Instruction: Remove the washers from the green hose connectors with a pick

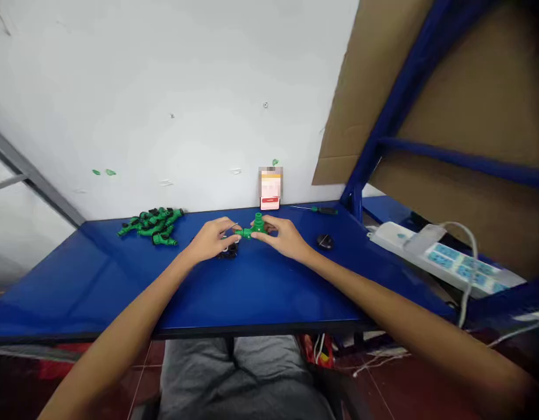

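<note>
Both hands meet over the middle of the blue table [261,291], close to its far edge. My right hand [284,236] is closed around a green plastic hose fitting [254,227], thumb and fingers wrapped on its body. My left hand [212,239] pinches the fitting's left end, fingers curled. Under the left hand lie some small black parts [229,251] on the table surface. A pile of several more green fittings [153,224] rests at the table's back left.
A small black round part [325,240] lies right of my right hand. A screwdriver [319,209] and a small box [270,188] sit by the white wall. A white power strip [444,256] lies on the right shelf under a blue frame and cardboard.
</note>
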A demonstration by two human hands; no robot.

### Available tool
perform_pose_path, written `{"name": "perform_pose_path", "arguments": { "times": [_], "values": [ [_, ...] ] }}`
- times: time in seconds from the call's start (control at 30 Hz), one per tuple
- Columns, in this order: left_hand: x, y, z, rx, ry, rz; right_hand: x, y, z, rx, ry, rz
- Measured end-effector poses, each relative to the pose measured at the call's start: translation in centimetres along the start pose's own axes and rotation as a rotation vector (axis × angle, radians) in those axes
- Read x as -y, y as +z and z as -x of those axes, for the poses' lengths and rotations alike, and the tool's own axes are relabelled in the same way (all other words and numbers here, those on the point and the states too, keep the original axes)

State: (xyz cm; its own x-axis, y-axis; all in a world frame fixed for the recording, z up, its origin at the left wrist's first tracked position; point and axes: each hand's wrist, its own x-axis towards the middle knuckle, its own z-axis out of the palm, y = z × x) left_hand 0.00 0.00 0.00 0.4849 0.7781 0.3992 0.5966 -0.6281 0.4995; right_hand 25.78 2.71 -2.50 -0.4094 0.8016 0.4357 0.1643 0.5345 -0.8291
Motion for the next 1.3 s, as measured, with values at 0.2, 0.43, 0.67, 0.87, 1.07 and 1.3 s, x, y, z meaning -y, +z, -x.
{"name": "perform_pose_path", "arguments": {
  "times": [0.2,0.43,0.67,0.87,1.07,1.3],
  "values": [
    [0.1,-0.2,0.0,-0.054,-0.058,0.009,-1.2,0.4,-0.3,0.077,0.083,-0.225],
    [-0.3,-0.3,0.0,-0.138,-0.077,-0.006,-2.5,0.1,-0.8,0.048,0.083,-0.26],
    [-0.4,-0.1,0.1,-0.167,-0.172,0.074,-1.8,0.1,-0.7,0.11,0.095,-0.365],
    [-0.4,0.1,0.1,-0.179,-0.135,0.022,-2.9,0.7,-1.0,-0.033,0.098,-0.258],
    [-0.7,0.6,0.1,-0.165,-0.048,-0.091,-3.0,0.8,-0.7,-0.144,0.046,-0.151],
    [-1.5,0.9,0.2,-0.168,-0.045,-0.062,-0.3,0.2,0.0,-0.185,-0.33,0.204]
  ]
}}
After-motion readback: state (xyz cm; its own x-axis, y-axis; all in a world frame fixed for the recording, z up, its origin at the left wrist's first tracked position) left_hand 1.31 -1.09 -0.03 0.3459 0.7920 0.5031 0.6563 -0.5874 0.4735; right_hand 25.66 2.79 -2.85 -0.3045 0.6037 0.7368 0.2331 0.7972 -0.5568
